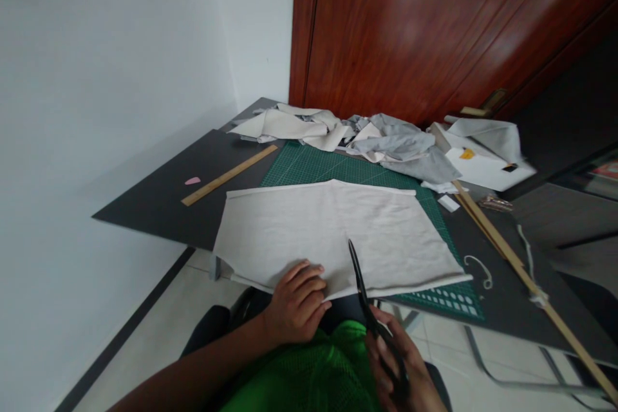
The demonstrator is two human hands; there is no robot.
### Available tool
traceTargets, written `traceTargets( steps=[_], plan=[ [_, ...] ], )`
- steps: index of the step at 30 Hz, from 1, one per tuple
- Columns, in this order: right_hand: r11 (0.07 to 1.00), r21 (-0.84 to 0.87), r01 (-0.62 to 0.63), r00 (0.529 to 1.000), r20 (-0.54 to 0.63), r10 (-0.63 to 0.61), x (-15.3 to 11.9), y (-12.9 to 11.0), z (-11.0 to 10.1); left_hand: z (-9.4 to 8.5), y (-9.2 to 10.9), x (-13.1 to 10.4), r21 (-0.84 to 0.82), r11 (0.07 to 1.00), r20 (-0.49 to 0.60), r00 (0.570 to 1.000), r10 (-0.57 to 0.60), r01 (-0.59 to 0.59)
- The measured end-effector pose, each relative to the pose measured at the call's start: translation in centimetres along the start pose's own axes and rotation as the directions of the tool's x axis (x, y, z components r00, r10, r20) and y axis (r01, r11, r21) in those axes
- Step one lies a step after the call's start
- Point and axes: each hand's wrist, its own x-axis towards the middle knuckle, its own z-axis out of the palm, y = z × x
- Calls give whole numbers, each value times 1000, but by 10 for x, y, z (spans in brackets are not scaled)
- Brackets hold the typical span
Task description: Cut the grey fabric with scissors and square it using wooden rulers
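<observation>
Pale cloth [280,225] spread along the worktop's [154,206] near edge, around mid-length, mostly over a green cutting mat [309,164]; its near left part hangs past that edge. Folded strips run along its far and near sides.

Left hand [299,293]: fingers lie on the cloth at its near side, thumb by the hem; cannot tell if that grip pinches. Right hand [398,360]: grip clamped on the handles of black scissors [358,270], blades together as far as visible, tip pointing at the far edge, over the cloth.

Toward the far edge: heaped fabric [309,125], with a white box [483,167] at the far right corner. On the left part: wooden ruler [229,175], small pink piece [192,181]. Right part: long wooden strip [506,251] jutting past the near edge, pale cord [483,267] near it.

Risks, my judgement: overhanging cloth could slide toward the lap if the left hand lets up. Blades sit close above the fabric, so a careless dip or squeeze could nick it off line. Left fingers are near the blades; a sideways swing could catch them. Right elbow drifting out might knock the jutting strip.
</observation>
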Motion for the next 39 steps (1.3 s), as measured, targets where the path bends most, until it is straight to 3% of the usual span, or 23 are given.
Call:
traceTargets(
  steps=[3,5,9,11,14,17,22,28,32,36,39],
  plan=[
    [1000,10,16,998,-64,-15,-13,4,-19,1,-1,0,15,1000,1,1000,20,-20],
    [998,33,52,996,-81,-49,-9,-9,-31,1,-2,1,25,999,3,999,35,-35],
    [968,117,221,969,-143,-204,41,-73,-45,1,-4,-1,80,994,7,998,68,-68],
    [957,160,244,965,-134,-224,74,-107,-48,2,-4,-2,142,987,20,997,68,-71],
    [945,181,274,956,-163,-246,109,-133,-53,3,-5,-3,193,980,49,998,30,-39],
    [928,194,319,937,-211,-278,116,-120,-62,2,-7,-2,183,982,72,997,26,-39],
    [899,203,388,892,-328,-311,89,-73,-78,-4,-3,2,140,990,92,996,17,-30],
    [914,101,394,854,-408,-323,51,-65,-86,-8,-3,4,64,998,121,993,4,-12],
    [930,-28,365,881,-311,-356,21,-52,-78,-9,-8,11,55,998,189,981,-49,39],
    [982,-12,191,976,-105,-191,-8,-27,-58,-13,-4,29,105,986,302,940,-157,131],
    [997,5,71,997,35,-72,-17,-7,-41,-16,-1,48,162,980,399,901,-172,115]
  ],
)
